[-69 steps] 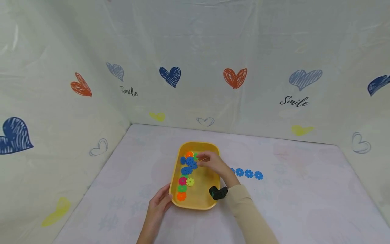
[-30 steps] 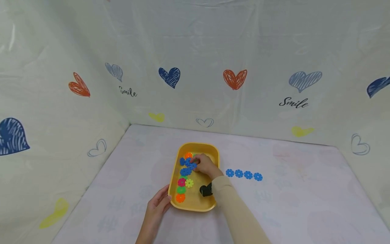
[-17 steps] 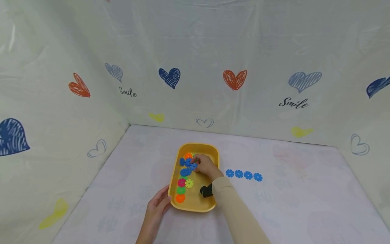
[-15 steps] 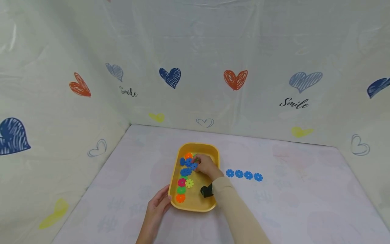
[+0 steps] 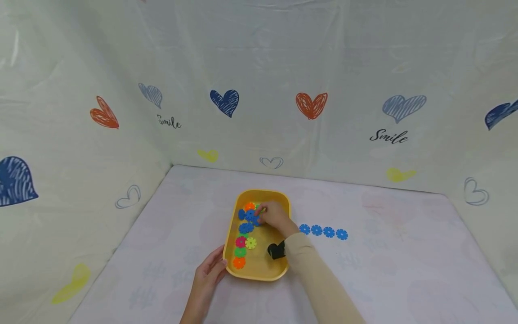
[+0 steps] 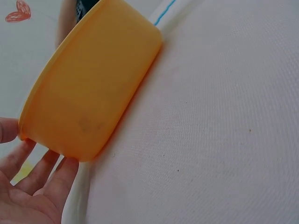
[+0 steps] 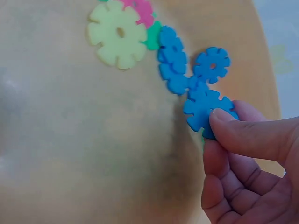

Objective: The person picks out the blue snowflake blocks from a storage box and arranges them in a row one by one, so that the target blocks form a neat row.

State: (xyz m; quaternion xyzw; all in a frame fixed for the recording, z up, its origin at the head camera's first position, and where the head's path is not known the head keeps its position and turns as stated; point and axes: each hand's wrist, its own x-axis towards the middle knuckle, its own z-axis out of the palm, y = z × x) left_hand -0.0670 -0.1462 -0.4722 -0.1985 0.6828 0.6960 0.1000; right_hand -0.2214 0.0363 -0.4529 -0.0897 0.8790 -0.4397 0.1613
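Observation:
My left hand (image 5: 207,272) grips the near left corner of a yellow plastic tray (image 5: 267,263). In the left wrist view its thumb lies at the rim and the fingertips press the outer wall. Inside the tray, my right hand (image 5: 275,215) pinches a blue notched snowflake disc (image 7: 200,114) between thumb and index finger, the other fingers curled below. More blue discs (image 7: 173,60) lie right behind it, overlapping one another. A pale yellow disc (image 7: 117,35) and a pink disc (image 5: 240,241) lie farther toward the tray's near end.
Right of the tray, a row of several blue discs (image 5: 323,231) lies on the white cloth. Orange discs (image 5: 239,263) and a green disc (image 5: 240,252) are along the tray's left side. A black wrist camera (image 5: 276,250) overhangs the tray. Heart-printed curtains (image 5: 259,90) surround the table.
From hovering beside the blue discs with fingers apart, my right hand came down and took hold of one, then shifted slightly away from me. My left hand has stayed on the tray's corner.

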